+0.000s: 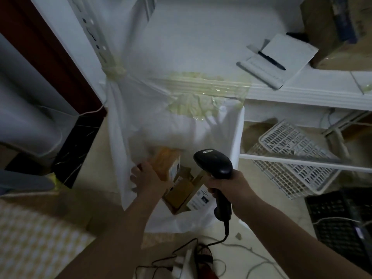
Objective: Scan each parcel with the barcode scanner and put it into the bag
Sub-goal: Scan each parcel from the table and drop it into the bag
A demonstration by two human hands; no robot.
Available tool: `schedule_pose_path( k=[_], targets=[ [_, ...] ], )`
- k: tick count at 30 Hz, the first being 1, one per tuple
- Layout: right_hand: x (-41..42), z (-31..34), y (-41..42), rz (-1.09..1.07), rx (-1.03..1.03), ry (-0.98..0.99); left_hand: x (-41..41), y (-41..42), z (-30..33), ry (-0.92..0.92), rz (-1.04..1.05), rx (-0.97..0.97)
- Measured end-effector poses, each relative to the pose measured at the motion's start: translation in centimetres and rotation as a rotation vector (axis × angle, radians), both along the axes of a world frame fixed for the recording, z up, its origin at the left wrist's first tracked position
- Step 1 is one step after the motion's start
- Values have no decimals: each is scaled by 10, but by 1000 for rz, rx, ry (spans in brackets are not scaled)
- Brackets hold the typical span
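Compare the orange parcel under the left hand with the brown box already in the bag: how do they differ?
The orange parcel is soft-looking, blurred and touched by the left hand; the brown box is stiff cardboard and no hand touches it. The parcel lies higher in the white bag, while the box sits lower with flaps open. Both carry a white label and lie within the bag's mouth.

From my feed almost nothing reads. On the white label of the cardboard parcel, just left of my right hand, I see a dark square with pale characters and a handwritten mark above it, both too blurred to make out. The orange parcel touching my left hand carries a pale label with dark print, also unreadable. The scanner in my right hand bears a small oval badge, illegible.
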State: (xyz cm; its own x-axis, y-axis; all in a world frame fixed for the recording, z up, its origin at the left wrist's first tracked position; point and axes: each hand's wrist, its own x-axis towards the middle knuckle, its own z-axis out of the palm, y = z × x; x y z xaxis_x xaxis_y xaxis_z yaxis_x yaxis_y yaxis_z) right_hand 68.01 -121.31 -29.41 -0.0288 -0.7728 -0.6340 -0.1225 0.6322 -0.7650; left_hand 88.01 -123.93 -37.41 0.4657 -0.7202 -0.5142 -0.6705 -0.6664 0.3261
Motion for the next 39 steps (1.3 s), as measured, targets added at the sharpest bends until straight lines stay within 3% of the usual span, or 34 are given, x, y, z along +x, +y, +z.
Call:
schedule_pose_path(
  k=[3,9,13,16,20,24,31,39],
  targets=[
    [0,-6,-8,23,40,12,-4,-2,-5,-87,-89,274],
    [9,-2,-17,114,62,-23,10,1,-1,-114,-175,519],
    [20,6,-18,195,45,-37,16,5,19,-20,-252,285],
    [28,11,-19,240,39,-7,17,11,39,-53,-310,103],
    [41,19,-12,284,29,-25,31,27,56,-245,-395,91],
    [64,28,9,354,5,-59,61,59,60,-254,-345,166],
    [148,49,88,588,-4,-54,128,192,100,-252,-109,235],
    [264,63,268,987,-38,-70,205,455,126,-256,276,268]
  ],
)
